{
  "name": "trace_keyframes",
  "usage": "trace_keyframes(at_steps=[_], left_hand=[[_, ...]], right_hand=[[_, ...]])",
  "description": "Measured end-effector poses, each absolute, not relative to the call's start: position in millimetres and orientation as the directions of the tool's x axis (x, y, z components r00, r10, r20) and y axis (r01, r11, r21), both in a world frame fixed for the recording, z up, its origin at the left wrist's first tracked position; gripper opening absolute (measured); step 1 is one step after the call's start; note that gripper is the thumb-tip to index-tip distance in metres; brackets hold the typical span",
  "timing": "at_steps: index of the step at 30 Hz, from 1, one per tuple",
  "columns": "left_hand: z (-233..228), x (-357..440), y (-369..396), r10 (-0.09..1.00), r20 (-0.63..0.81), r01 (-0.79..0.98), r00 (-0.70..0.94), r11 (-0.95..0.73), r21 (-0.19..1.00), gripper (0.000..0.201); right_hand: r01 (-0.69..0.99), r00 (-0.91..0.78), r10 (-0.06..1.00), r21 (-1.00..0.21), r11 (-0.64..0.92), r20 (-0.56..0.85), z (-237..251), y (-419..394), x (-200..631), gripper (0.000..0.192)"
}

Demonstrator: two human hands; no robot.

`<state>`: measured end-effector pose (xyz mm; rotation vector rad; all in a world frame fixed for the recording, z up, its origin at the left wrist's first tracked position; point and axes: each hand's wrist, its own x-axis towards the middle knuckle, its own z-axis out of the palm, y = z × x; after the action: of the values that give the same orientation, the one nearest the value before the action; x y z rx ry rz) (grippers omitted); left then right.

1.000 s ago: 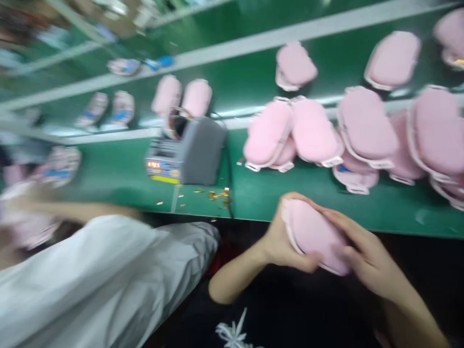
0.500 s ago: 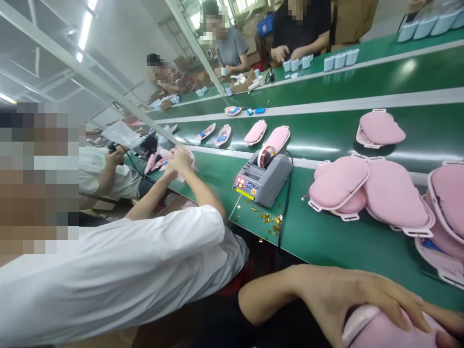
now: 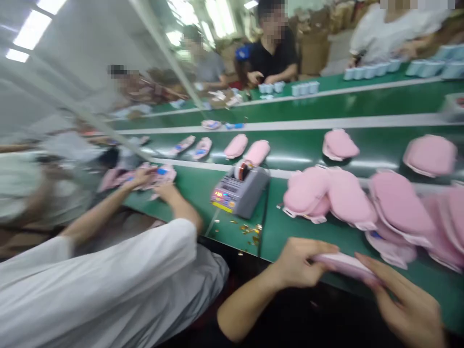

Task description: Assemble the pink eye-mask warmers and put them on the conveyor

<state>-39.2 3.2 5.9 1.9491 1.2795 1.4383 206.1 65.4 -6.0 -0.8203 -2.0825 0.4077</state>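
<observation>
A flat pink padded piece [image 3: 346,266], seen nearly edge-on, is held between my two hands over the bench's front edge. My left hand [image 3: 302,261] pinches its left end, fingers on top and thumb below. Gripping the right end is my right hand [image 3: 406,295], its thumb and fingers closed on the rim. Just beyond them lie several pink rounded pads with pale slotted rims, one of them a pink pad [image 3: 350,198] leaning against others. The hands and the piece are slightly blurred.
A grey tape dispenser [image 3: 242,191] stands on the green bench [image 3: 192,193], with gold tape scraps [image 3: 252,232] before it. A co-worker's white sleeve [image 3: 145,270] fills the lower left. More pink pads [image 3: 431,154] lie on the belt; people work with light-blue cups [image 3: 304,88] across it.
The view has swung to the right. The pink piece has been raised and turned edge-on, and my right hand now shows fully. The co-worker's hands have spread apart over a pink part.
</observation>
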Motion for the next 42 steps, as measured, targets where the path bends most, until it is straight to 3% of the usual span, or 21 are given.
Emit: trace_keyframes(at_steps=[3, 6, 9, 15, 18, 21, 24, 27, 29, 30, 32, 35, 38, 42], left_hand=[[-2.0, -42.2, -9.2, 0.863, 0.505, 0.373, -0.018, -0.463, 0.804, 0.026], [-16.7, -57.1, -7.2, 0.886, 0.462, 0.301, -0.037, -0.431, 0.851, 0.022], [-18.7, -67.3, -4.5, 0.91, 0.415, 0.288, -0.014, -0.394, 0.873, 0.019], [0.2, -65.6, -14.0, 0.943, 0.329, 0.446, 0.058, -0.319, 0.836, 0.022], [-1.0, -61.3, -9.3, 0.978, 0.182, 0.442, -0.105, -0.118, 0.889, 0.023], [-0.2, -59.7, 2.7, 0.936, -0.208, 0.127, -0.282, 0.252, 0.959, 0.049], [6.3, -59.2, 9.7, 0.877, -0.45, -0.214, -0.167, 0.413, 0.885, 0.074], [11.5, -58.5, 3.4, 0.85, -0.516, -0.291, -0.109, 0.469, 0.834, 0.07], [12.0, -59.8, -4.7, 0.882, -0.463, -0.245, -0.09, 0.431, 0.869, 0.07], [11.6, -61.2, -8.3, 0.926, -0.369, -0.158, -0.073, 0.355, 0.922, 0.073], [10.5, -64.9, -12.3, 0.999, -0.05, 0.109, -0.009, 0.05, 0.993, 0.068], [9.5, -67.4, -10.5, 0.938, 0.32, 0.302, 0.136, -0.347, 0.888, 0.042], [7.8, -64.4, -8.3, 0.9, 0.416, 0.229, 0.128, -0.435, 0.871, 0.036], [3.0, -69.1, -13.6, 0.913, 0.405, 0.245, 0.046, -0.403, 0.882, 0.029]], right_hand=[[0.366, -0.485, 0.674, -0.571, 0.735, 0.557, 7.3, 56.6, 201.4, 0.037], [0.332, -0.552, 0.7, -0.651, 0.683, 0.453, 10.1, 60.7, 199.2, 0.029], [0.313, -0.567, 0.741, -0.738, 0.598, 0.361, 5.8, 59.8, 203.6, 0.04], [0.189, -0.455, 0.751, -0.772, 0.607, 0.478, -9.7, 42.3, 204.7, 0.03], [0.245, -0.457, 0.735, -0.723, 0.645, 0.501, -12.0, 42.2, 206.6, 0.044], [0.325, -0.63, 0.63, -0.582, 0.745, 0.454, -10.1, 46.2, 215.1, 0.079], [0.359, -0.745, 0.576, -0.526, 0.771, 0.336, -9.9, 47.8, 222.8, 0.072], [0.394, -0.721, 0.599, -0.505, 0.768, 0.349, -12.9, 45.2, 224.4, 0.064], [0.385, -0.664, 0.604, -0.491, 0.782, 0.441, -15.0, 43.1, 223.3, 0.053], [0.372, -0.628, 0.608, -0.5, 0.782, 0.485, -15.5, 42.5, 222.6, 0.046], [0.329, -0.576, 0.624, -0.549, 0.768, 0.528, -15.2, 42.5, 221.1, 0.039], [0.265, -0.54, 0.64, -0.612, 0.745, 0.547, -12.9, 43.7, 218.5, 0.037], [0.212, -0.482, 0.643, -0.633, 0.745, 0.595, -10.5, 43.7, 213.9, 0.036], [0.228, -0.492, 0.669, -0.659, 0.717, 0.558, -6.7, 44.1, 206.0, 0.034]])
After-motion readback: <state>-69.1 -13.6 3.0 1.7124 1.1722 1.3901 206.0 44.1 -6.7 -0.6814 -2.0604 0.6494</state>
